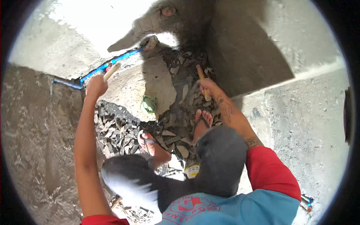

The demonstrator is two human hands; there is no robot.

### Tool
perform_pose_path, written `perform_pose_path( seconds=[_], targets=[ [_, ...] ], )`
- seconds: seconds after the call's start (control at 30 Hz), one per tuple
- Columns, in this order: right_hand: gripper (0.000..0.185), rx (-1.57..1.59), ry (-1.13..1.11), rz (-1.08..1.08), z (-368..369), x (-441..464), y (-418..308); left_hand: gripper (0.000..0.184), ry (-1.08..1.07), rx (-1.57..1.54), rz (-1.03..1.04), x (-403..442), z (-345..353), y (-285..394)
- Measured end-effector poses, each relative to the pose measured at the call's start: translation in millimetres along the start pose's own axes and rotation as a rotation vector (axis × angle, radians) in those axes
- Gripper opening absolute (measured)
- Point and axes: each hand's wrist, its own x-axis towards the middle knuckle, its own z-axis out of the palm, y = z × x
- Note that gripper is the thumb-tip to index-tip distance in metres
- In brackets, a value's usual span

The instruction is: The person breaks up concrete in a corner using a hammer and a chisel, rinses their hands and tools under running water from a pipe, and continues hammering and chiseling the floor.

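Note:
My left hand (pixel 97 87) is closed around a pale wooden handle (pixel 112 72), raised beside the blue pipe at the wall. Whatever the handle belongs to cannot be made out. Over the rubble near the right-hand wall, my right hand (pixel 208 86) grips another wooden handle (pixel 201 72), which sticks out on both sides of the fist. Between the hands lies a pale slab of floor (pixel 161 88) with a green object (pixel 149 104) on it. Broken dark pieces (pixel 116 129) cover the ground around the slab's lower and right edges.
Blue pipe (pixel 127 55) runs along the wall base to a corner. My sandalled feet (pixel 150 144) stand on loose rubble below the slab. A bare concrete wall (pixel 243 48) rises at the right. Something yellow and white (pixel 191 171) lies between my legs.

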Motion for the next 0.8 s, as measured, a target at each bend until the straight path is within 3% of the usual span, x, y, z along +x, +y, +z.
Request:
perform_pose_path(
  seconds=[0.07,0.17,0.2,0.23,0.27,0.3,0.37,0.4,0.43,0.47,0.5,0.53,0.57,0.6,0.67,0.7,0.8],
  targets=[
    [0.031,-0.117,-0.035,0.038,-16.5,-49.5,3.2,0.025,0.120,-0.119,-0.092,-58.1,-2.1,-22.2],
    [0.034,-0.304,-0.040,-0.005,-40.0,-131.4,25.2,0.029,0.311,-0.284,-0.091,-139.1,68.3,-81.5],
    [0.034,-0.364,0.002,0.033,-49.0,-150.0,39.7,0.030,0.342,-0.337,-0.074,-176.0,99.0,-95.7],
    [0.034,-0.361,0.002,0.023,-60.3,-166.6,60.9,0.030,0.318,-0.297,-0.232,-215.2,132.4,-101.1],
    [0.033,-0.378,0.067,-0.102,-73.7,-181.1,88.2,0.028,0.331,-0.158,-0.134,-255.3,187.6,-129.1],
    [0.033,-0.392,0.133,-0.227,-87.9,-194.1,118.6,0.029,0.370,-0.396,-0.264,-300.7,255.9,-145.4],
    [0.032,-0.420,0.269,-0.467,-110.6,-220.4,179.6,0.038,0.050,-0.303,-0.428,-387.2,256.2,-118.4],
    [0.031,-0.351,0.283,-0.403,-111.1,-246.3,190.5,0.044,-0.101,-0.149,-0.459,-424.8,277.2,-117.0],
    [0.031,-0.281,0.300,-0.340,-111.7,-272.3,201.6,0.045,-0.196,-0.244,-0.562,-458.7,285.3,-107.7],
    [0.030,-0.130,0.256,-0.096,-109.3,-318.2,189.8,0.042,-0.207,-0.248,-0.632,-492.2,297.5,-93.1],
    [0.030,-0.135,0.257,-0.102,-110.4,-344.7,191.0,0.039,-0.228,-0.298,-0.751,-520.7,292.5,-71.2],
    [0.029,-0.063,0.252,-0.102,-111.8,-365.8,193.9,0.036,-0.280,-0.421,-0.740,-557.3,375.0,-100.7],
    [0.028,0.007,0.240,-0.098,-111.9,-383.1,195.8,0.034,-0.399,-0.402,-0.570,-592.8,436.3,-117.1],
    [0.028,-0.008,0.223,-0.099,-111.2,-396.7,194.3,0.030,-0.492,-0.566,-0.963,-599.4,380.8,-66.7],
    [0.028,0.145,0.276,-0.187,-106.5,-420.2,188.1,0.023,-0.690,-0.664,-1.039,-627.5,379.7,-43.2],
    [0.030,0.191,0.299,-0.227,-100.5,-432.2,180.4,0.019,-0.705,-0.750,-1.148,-639.0,394.1,-39.4],
    [0.030,0.270,0.316,-0.352,-95.5,-443.4,171.3,0.025,-0.611,-1.032,-1.129,-650.5,383.9,-22.5]
  ],
)
